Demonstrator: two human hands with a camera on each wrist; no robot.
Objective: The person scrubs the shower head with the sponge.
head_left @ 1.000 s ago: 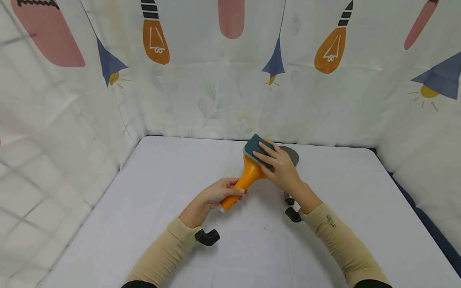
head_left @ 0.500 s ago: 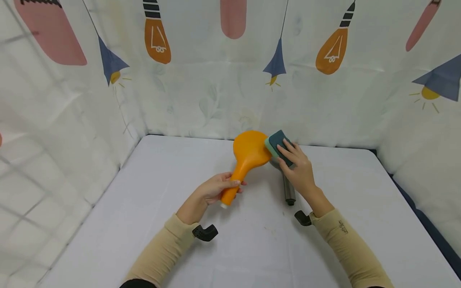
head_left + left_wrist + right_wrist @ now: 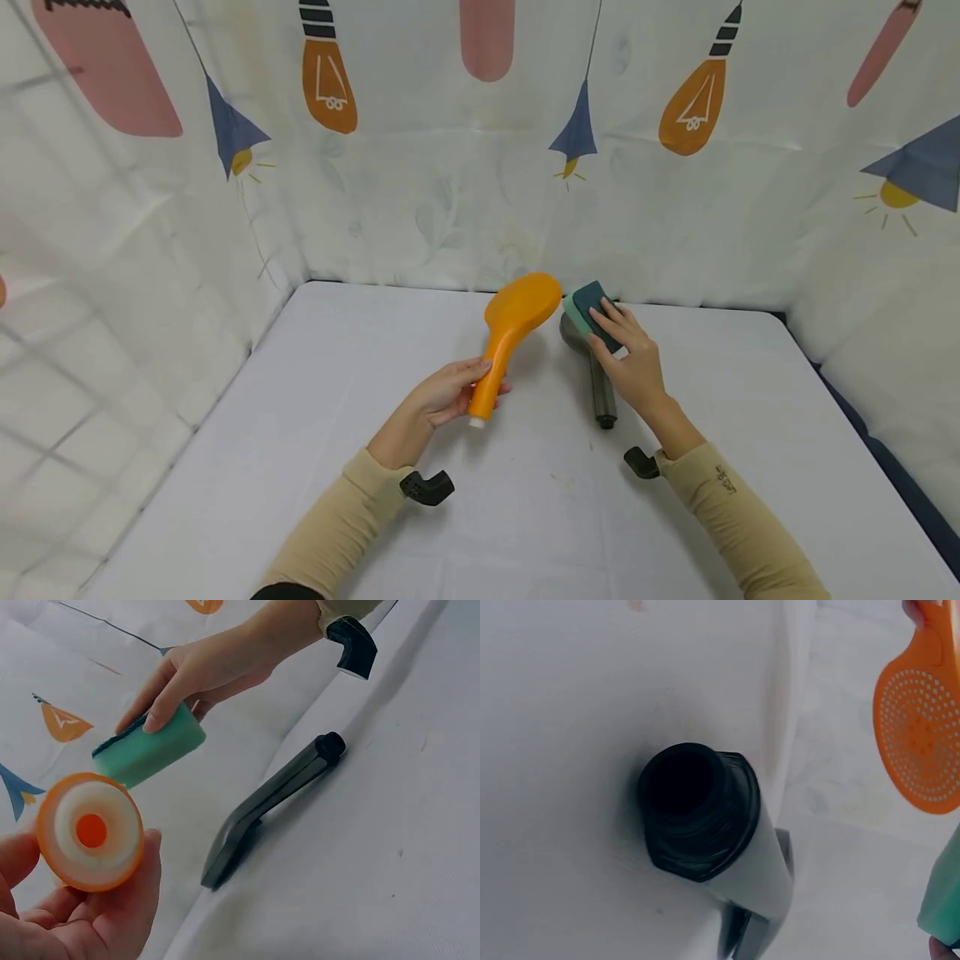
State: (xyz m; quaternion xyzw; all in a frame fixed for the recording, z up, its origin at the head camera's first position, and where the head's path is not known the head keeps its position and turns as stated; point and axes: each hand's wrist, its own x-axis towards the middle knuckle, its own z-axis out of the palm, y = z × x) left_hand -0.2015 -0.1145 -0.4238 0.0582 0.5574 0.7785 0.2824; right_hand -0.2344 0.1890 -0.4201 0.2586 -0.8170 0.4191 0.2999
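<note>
My left hand (image 3: 448, 393) grips an orange shower head (image 3: 522, 305) by its handle, holding it above the table. Its smooth back faces up in the head view; the right wrist view shows the perforated spray face (image 3: 921, 735). The left wrist view looks onto the white threaded end (image 3: 91, 831) of the handle. My right hand (image 3: 633, 358) holds a green sponge (image 3: 592, 315) with a dark scouring layer, thumb and fingers on its sides. Beneath it a grey shower head (image 3: 602, 392) lies on the table, its head partly hidden by the sponge.
A white cloth covers the table (image 3: 360, 350). Printed fabric walls (image 3: 420, 192) stand behind and at both sides. A black camera mount (image 3: 427, 488) sticks out from the left wrist, another camera mount (image 3: 642, 462) from the right.
My right hand has drawn the sponge off the orange shower head and moved right, uncovering more of the grey one. My left hand has turned the orange shower head slightly.
</note>
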